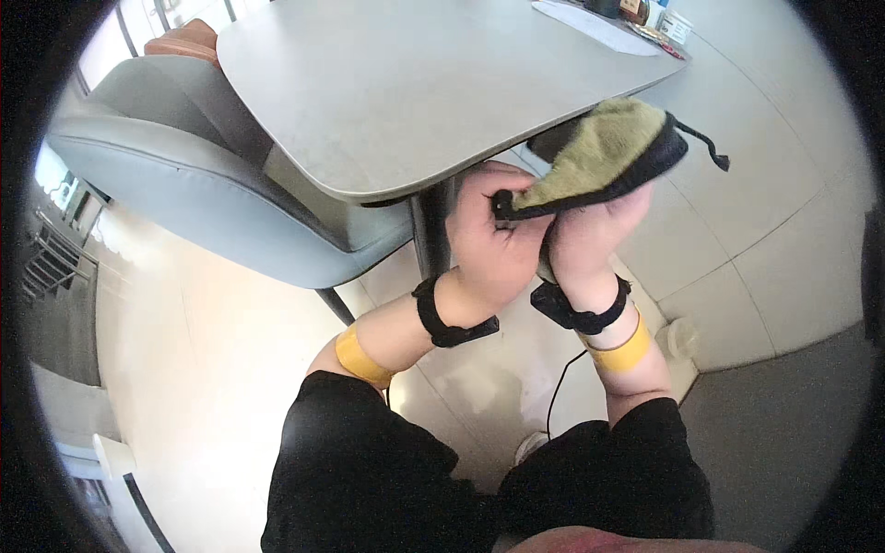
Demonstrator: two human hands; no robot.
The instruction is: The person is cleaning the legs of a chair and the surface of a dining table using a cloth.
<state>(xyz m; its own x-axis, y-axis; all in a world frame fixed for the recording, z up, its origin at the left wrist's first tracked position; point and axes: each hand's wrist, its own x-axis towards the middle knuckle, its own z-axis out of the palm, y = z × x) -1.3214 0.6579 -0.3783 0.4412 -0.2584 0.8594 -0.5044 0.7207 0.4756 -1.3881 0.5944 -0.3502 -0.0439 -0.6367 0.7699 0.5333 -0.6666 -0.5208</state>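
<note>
Both of my hands hold a small pouch with an olive-green fuzzy face and a black edge, raised just off the near corner of a grey table. My left hand pinches the pouch's left end between thumb and fingers. Under the pouch's middle and right side, my right hand supports it. A black drawstring with a knotted end sticks out from the pouch's right side. Each wrist carries a black strap and each forearm a yellow band.
A grey padded chair stands tucked at the table's left. Its dark central leg drops just left of my hands. White paper and small items lie at the table's far right. The floor is pale tile, with a dark grey mat at right.
</note>
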